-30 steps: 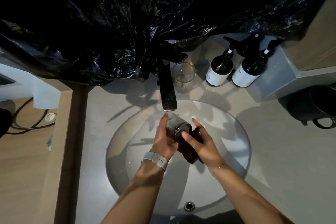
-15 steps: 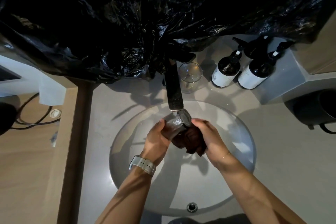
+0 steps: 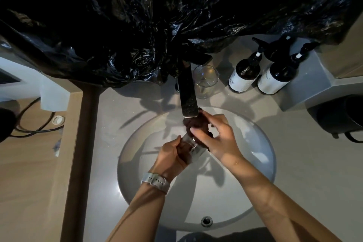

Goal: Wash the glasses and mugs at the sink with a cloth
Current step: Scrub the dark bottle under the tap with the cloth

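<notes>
Gripping a clear glass [image 3: 193, 148] over the round basin [image 3: 261, 186], my left hand [image 3: 172, 155] has its fingers curled round the lower body of the glass, which lies tilted with its mouth toward my right hand [image 3: 218, 139]; the right fingers [image 3: 198, 133] pinch a dark brown cloth [image 3: 193, 125], bunched against the rim of the glass and lying just below the flat spout of the tap [image 3: 187, 92]; whether water runs from the spout I cannot tell; a pale watch strap [image 3: 155, 181] circles my left wrist; a second clear glass [image 3: 205, 80] stands upright on the grey surface [image 3: 306, 163] just right of the tap, near two dark pump bottles [image 3: 259, 72] with white labels; a dark mug [image 3: 341, 116] sits at the far right edge of the surface, its handle toward me; crumpled black plastic sheeting [image 3: 157, 15] hangs across the wall above the basin; the overflow hole [image 3: 206, 221] shows at the near side of the basin.
</notes>
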Available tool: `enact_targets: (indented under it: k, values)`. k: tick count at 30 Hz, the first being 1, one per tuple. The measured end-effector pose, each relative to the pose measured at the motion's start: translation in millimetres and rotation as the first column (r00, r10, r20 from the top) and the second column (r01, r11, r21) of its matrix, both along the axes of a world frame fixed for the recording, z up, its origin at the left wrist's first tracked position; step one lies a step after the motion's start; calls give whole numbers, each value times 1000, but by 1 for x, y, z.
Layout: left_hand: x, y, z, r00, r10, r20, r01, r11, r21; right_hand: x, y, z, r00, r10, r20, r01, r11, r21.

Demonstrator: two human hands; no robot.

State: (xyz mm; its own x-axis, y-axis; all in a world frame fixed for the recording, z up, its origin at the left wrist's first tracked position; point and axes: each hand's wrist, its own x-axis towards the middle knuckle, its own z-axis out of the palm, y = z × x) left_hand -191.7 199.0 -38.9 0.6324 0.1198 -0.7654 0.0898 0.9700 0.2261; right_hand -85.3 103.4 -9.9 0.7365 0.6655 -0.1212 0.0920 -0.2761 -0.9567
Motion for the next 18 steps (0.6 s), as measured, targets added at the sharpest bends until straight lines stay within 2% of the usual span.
enact_targets:
  k: [1,4,6,9,11,14,16,18]
  values:
    - [0,-2,3,1000,8,1,-8,1000,-10,5,5,-6,1000,-24,-4,24,999,-29]
    - [3,5,6,998,55,-34,-54,998,27,4,-1,-27,980,-68,-185,65,998,-23]
    - [4,11,9,992,79,-95,-74,995,61,-8,-13,-33,994,-58,-91,57,998,-14]
    - [6,12,15,985,89,-147,-79,994,76,-19,-12,-27,991,-26,134,16,997,74]
    - [4,11,19,982,87,-166,-72,993,91,-10,4,-19,983,-4,185,-9,997,71]
    - [4,15,23,984,97,-146,-83,991,101,13,17,-21,997,-10,71,7,999,37]
    - [3,15,19,982,110,-156,-96,991,97,16,11,-27,999,-28,25,29,999,-41]
    - [-1,10,13,970,155,-186,-132,983,130,4,3,-27,999,-18,35,20,998,-53]
